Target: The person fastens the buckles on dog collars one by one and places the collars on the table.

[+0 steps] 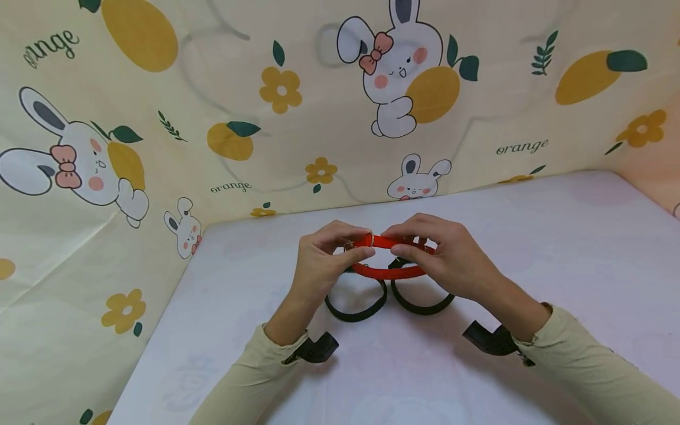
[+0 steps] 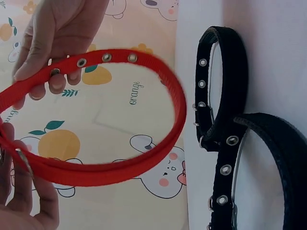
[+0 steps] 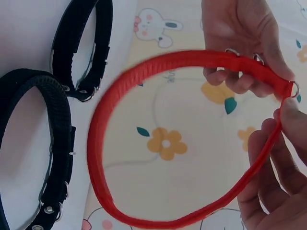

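Note:
Between both hands a red collar is held up as a loop above the table. My left hand pinches it beside a metal ring, thumb and fingers on either side of the band. Close by, my right hand pinches the strap end, where a row of metal eyelets shows in the left wrist view. In the right wrist view the strap end meets the ring between the two hands. Two black collars, a left one and a right one, stand on edge on the table below the red one.
The table has a pale cover. Behind it and at the left hangs a cream cloth printed with rabbits, oranges and flowers. A black wrist-worn device sits at the left cuff, and another at the right cuff.

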The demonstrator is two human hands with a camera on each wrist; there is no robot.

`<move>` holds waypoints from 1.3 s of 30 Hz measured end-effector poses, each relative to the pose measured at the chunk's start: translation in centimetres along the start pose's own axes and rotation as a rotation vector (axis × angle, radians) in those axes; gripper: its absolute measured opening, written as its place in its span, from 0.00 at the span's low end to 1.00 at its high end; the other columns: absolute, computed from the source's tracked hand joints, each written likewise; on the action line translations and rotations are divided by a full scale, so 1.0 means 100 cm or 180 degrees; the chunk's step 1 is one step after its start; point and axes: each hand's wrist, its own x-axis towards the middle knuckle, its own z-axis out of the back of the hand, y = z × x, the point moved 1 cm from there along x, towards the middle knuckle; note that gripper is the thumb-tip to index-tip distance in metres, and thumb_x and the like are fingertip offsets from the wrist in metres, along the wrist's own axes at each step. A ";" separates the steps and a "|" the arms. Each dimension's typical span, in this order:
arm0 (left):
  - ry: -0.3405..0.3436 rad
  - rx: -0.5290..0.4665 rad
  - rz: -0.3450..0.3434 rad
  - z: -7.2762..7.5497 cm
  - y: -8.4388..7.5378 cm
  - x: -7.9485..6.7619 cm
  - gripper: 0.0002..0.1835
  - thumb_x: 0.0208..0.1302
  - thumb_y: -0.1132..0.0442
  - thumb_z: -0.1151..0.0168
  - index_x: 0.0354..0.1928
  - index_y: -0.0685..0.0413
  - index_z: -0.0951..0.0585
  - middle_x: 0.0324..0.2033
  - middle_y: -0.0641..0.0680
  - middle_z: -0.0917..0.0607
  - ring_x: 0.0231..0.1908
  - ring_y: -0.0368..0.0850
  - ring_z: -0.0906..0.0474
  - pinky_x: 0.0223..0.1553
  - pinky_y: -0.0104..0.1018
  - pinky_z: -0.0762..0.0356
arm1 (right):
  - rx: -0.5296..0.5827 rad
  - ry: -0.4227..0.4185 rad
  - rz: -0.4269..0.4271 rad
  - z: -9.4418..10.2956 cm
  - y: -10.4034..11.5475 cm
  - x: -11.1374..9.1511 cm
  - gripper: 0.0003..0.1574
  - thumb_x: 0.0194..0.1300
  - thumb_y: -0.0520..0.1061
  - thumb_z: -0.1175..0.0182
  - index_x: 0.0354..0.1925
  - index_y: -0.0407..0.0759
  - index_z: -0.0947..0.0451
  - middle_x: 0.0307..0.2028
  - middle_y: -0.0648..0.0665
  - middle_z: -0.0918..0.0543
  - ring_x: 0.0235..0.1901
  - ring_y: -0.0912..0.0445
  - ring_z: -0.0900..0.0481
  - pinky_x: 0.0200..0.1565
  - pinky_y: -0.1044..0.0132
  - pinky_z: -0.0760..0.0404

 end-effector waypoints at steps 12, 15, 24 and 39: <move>0.0141 -0.0008 -0.0040 -0.002 0.001 0.000 0.13 0.53 0.73 0.26 0.43 0.65 0.12 0.35 0.55 0.13 0.36 0.44 0.23 0.37 0.31 0.24 | -0.0022 0.0014 0.0091 -0.001 0.001 0.000 0.18 0.59 0.41 0.29 0.49 0.55 0.14 0.40 0.59 0.15 0.37 0.64 0.23 0.35 0.69 0.20; 0.0200 0.0040 -0.0095 -0.004 0.002 0.000 0.12 0.54 0.73 0.27 0.42 0.65 0.12 0.36 0.62 0.14 0.36 0.43 0.23 0.37 0.31 0.23 | -0.0046 0.0050 0.0039 -0.001 0.001 -0.001 0.18 0.60 0.43 0.29 0.49 0.55 0.15 0.41 0.60 0.15 0.38 0.65 0.22 0.36 0.68 0.21; 0.0087 -0.0023 0.0168 -0.004 0.000 -0.003 0.13 0.59 0.66 0.29 0.47 0.57 0.13 0.38 0.52 0.13 0.41 0.47 0.20 0.39 0.34 0.21 | -0.0099 0.0026 -0.0068 -0.002 0.003 -0.001 0.17 0.63 0.44 0.31 0.50 0.54 0.15 0.40 0.57 0.14 0.37 0.64 0.23 0.36 0.69 0.23; -0.0128 -0.0273 0.0167 0.005 -0.003 0.002 0.14 0.60 0.66 0.29 0.48 0.61 0.14 0.37 0.45 0.14 0.40 0.47 0.21 0.35 0.32 0.23 | -0.0026 0.0110 -0.0430 0.005 -0.004 0.002 0.19 0.61 0.43 0.30 0.51 0.54 0.17 0.37 0.56 0.14 0.38 0.58 0.23 0.34 0.65 0.22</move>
